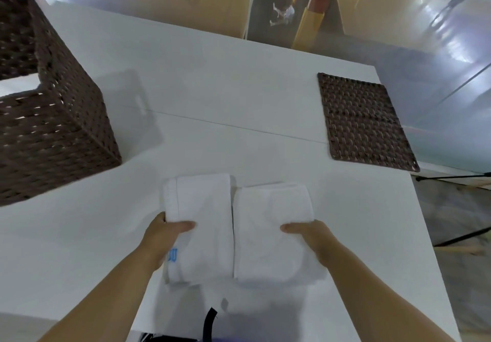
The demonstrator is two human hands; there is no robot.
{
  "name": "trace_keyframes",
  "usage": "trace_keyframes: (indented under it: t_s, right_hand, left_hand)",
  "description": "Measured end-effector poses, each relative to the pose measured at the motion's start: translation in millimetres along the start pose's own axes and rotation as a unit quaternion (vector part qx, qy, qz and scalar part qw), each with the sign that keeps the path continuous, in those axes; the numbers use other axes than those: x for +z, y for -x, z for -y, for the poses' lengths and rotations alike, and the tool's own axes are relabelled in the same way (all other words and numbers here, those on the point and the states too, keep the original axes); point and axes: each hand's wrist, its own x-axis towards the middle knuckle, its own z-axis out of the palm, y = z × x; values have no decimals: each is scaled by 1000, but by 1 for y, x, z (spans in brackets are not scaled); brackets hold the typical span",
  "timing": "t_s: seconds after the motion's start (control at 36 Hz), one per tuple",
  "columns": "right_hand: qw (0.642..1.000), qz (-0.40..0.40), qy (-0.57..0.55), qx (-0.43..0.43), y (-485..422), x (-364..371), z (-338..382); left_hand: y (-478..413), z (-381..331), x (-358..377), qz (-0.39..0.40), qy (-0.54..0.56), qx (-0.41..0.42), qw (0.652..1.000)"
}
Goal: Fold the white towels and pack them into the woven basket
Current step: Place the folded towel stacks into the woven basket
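Towels [210, 203] folded, touching side by side on table [239, 89]; left hand [162, 238] grips left towel [204, 256], right hand [310, 238] grips right towel [265, 251], thumbs on top; packing into basket [53, 129], well apart, seemingly remains.

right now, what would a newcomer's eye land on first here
Two folded white towels sit side by side at the near middle of the table. The left hand grips the left towel and the right hand grips the right towel, thumbs on top. A tall dark woven basket stands at the far left of the white table, and a flat woven square lies at the right edge.
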Motion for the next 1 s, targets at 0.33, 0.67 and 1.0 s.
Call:
trace_keyframes:
  t_s: [0.33,0.67,1.0]
  right_hand:
    - [972,-21,194,-128,26,-14,55]
    - [856,-178,359,-326,103,5,190]
    - [817,-164,143,-534,213,83,341]
  left_hand:
    - [14,-38,-9,-26,-164,135,977]
    - [96,-161,-61,-124,-282,302,902]
    - [168,-249,-214,-253,-160,454,839]
